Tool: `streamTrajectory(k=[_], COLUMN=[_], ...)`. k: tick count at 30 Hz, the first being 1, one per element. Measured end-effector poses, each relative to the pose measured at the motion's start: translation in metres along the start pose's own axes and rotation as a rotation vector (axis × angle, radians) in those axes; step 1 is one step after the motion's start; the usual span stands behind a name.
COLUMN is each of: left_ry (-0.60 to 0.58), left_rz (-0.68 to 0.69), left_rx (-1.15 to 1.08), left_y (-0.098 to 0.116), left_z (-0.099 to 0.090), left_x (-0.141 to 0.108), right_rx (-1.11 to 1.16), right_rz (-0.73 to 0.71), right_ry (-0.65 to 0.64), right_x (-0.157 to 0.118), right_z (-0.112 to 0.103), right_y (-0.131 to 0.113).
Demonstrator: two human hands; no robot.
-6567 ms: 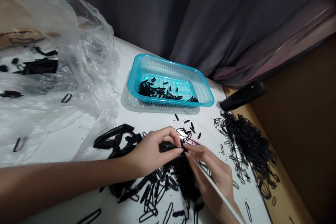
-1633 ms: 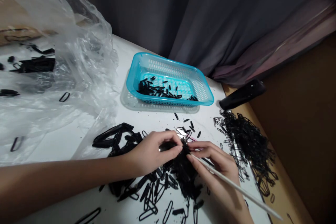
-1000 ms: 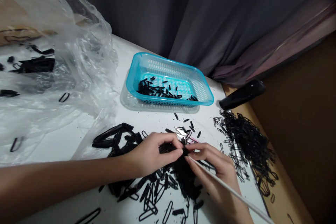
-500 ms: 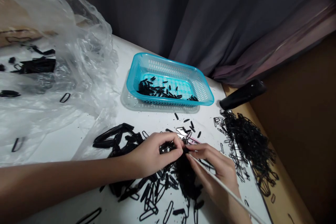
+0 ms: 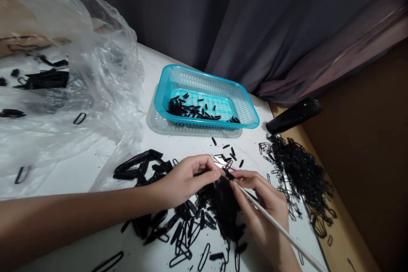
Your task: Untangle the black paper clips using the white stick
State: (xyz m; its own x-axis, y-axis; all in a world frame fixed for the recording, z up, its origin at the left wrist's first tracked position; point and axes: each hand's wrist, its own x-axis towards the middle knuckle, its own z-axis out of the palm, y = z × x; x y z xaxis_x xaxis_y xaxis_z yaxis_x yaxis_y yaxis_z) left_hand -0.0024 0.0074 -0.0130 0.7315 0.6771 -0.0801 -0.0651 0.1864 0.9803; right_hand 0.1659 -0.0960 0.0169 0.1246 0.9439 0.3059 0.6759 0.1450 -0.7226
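Observation:
My left hand [image 5: 194, 178] is closed in a pinch above the pile, its fingertips at the edge of a black piece [image 5: 228, 174]. Close beside it, my right hand [image 5: 264, 204] is closed around a thin white rod [image 5: 280, 227], which runs from the fingertips down to the lower right. The small black piece sits at the right fingertips, between the two hands. Below them lies a heap of black pieces [image 5: 191, 229], some shaped like flat elongated loops, others like short slivers. A shiny dark mass [image 5: 225, 204] lies under the fingers.
A blue perforated basket [image 5: 207, 124] holding black slivers stands behind my hands. Clear plastic bags [image 5: 105, 72] spread over the left side. A tangled pile of black loops [image 5: 301, 174] lies at the right edge, near a black cylindrical object [image 5: 293, 115]. A dark curtain [image 5: 191, 12] hangs behind.
Both hands have shifted slightly. My left fingers have drawn in and the gap under them has narrowed. A black piece now shows more plainly at the right fingertips.

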Motion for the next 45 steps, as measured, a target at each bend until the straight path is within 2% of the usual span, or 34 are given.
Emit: streamTrajectory(k=[4, 10, 14, 18, 23, 28, 33, 37, 42, 45], left_ry=[-0.041, -0.167, -0.206, -0.145, -0.056, -0.130, -0.185, -0.204, -0.166, -0.146], left_rz=[-0.050, -0.167, -0.160, -0.058, -0.052, -0.043, -0.074, -0.003, -0.007, -0.055], left_rx=[-0.095, -0.287, -0.233, -0.066, 0.061, 0.051, 0.011, -0.057, -0.106, -0.133], left_y=[0.000, 0.000, -0.002, -0.002, 0.000, 0.003, 0.004, 0.002, -0.001, 0.000], left_z=[0.000, 0.000, -0.002, 0.001, 0.004, 0.002, -0.001, -0.002, -0.002, -0.001], left_x=[0.000, 0.001, 0.001, -0.002, -0.005, -0.004, -0.001, 0.001, 0.001, 0.001], right_rx=[0.078, 0.356, 0.446, 0.434, 0.393, 0.339, 0.380, 0.389, 0.225, 0.160], right_rz=[0.091, 0.277, 0.341, 0.365, 0.344, 0.322, 0.354, 0.344, 0.165, 0.145], right_ry=[-0.001, -0.034, -0.044, -0.034, -0.020, 0.002, -0.003, -0.026, 0.083, 0.198], right_x=[0.000, 0.002, 0.004, 0.003, 0.000, -0.002, -0.003, -0.001, 0.001, 0.000], right_z=[0.000, 0.002, 0.003, 0.004, 0.005, 0.006, 0.007, 0.005, -0.002, -0.003], right_y=[-0.002, -0.004, -0.003, -0.003, -0.002, 0.000, -0.003, -0.003, -0.001, -0.003])
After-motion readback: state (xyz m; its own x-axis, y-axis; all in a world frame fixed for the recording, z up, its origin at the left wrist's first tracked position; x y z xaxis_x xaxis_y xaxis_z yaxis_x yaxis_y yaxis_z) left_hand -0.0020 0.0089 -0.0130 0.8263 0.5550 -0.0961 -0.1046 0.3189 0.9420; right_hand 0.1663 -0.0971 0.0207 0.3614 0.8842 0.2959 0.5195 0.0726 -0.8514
